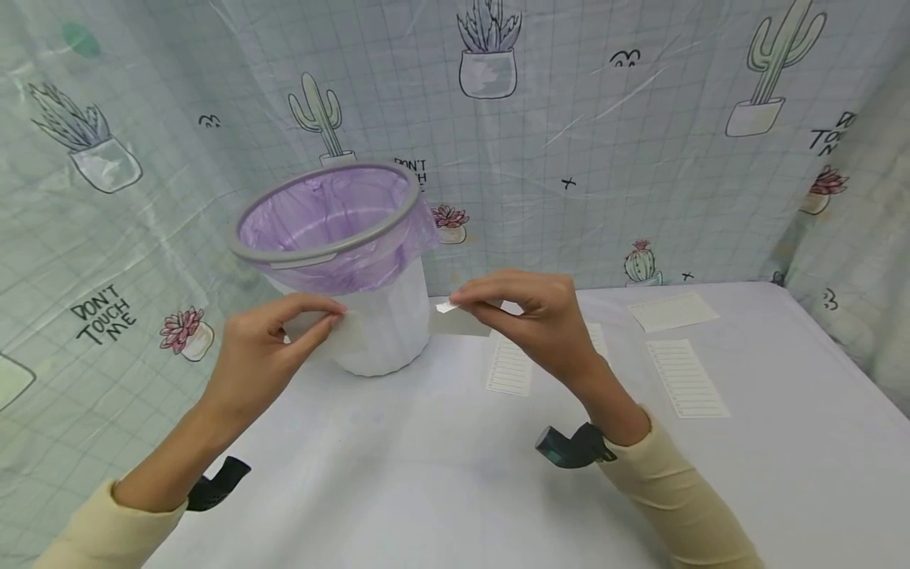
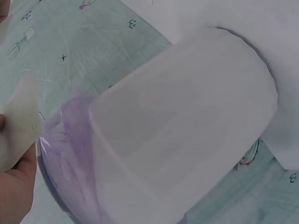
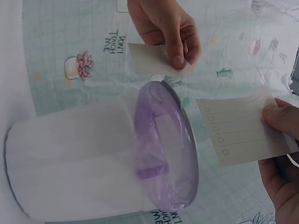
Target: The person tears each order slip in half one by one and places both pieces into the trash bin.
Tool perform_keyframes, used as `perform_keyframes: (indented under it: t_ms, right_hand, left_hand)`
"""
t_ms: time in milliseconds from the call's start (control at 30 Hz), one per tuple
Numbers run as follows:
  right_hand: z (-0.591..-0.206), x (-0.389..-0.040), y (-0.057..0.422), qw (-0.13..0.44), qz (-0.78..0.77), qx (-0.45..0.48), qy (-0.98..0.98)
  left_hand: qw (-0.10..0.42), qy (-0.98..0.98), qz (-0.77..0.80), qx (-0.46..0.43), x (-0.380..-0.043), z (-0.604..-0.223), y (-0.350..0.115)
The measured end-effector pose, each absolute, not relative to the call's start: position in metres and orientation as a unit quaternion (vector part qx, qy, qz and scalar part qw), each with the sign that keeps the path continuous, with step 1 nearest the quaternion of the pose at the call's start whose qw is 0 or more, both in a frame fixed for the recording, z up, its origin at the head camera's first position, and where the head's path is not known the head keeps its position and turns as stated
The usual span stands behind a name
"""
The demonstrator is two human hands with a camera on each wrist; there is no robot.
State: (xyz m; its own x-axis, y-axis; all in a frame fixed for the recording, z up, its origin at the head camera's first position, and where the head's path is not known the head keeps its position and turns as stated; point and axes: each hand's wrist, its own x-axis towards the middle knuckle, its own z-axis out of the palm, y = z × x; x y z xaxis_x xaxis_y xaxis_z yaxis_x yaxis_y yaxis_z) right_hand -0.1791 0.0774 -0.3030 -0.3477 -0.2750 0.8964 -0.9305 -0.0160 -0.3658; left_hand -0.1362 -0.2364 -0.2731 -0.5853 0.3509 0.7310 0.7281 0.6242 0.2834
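Observation:
My left hand (image 1: 266, 348) pinches a piece of paper (image 3: 156, 60) between thumb and fingers, in front of the white bin (image 1: 387, 324). To the bin's right, my right hand (image 1: 533, 316) pinches another piece of paper (image 3: 245, 130), printed with lines and small checkboxes. The two hands are apart. A purple bag (image 1: 384, 265) lines the bin and hangs over its side, with a grey ring (image 1: 320, 257) around the mouth. The left hand's paper is hard to make out in the head view against the white bin.
On the white table (image 1: 426, 474) lie a lined checklist sheet (image 1: 510, 367) partly behind my right hand, another checklist sheet (image 1: 687, 379) and a plain-looking sheet (image 1: 673, 312). A cactus-print curtain (image 1: 554, 190) hangs behind and at the sides.

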Motion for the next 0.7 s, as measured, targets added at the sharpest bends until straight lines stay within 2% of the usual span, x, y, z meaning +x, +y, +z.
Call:
perform_keyframes:
  t_ms: [367,700]
  right_hand:
    - [-0.288,-0.185,0.064,0.329,0.503,0.498,-0.625]
    - [-0.277,-0.188,0.048,0.288,0.482,0.562,-0.608]
  left_hand:
    - [0.347,-0.845,-0.261,-0.311,-0.141,-0.258,-0.244]
    - [0.353,-0.851,-0.264,-0.285,-0.142,-0.246,-0.249]
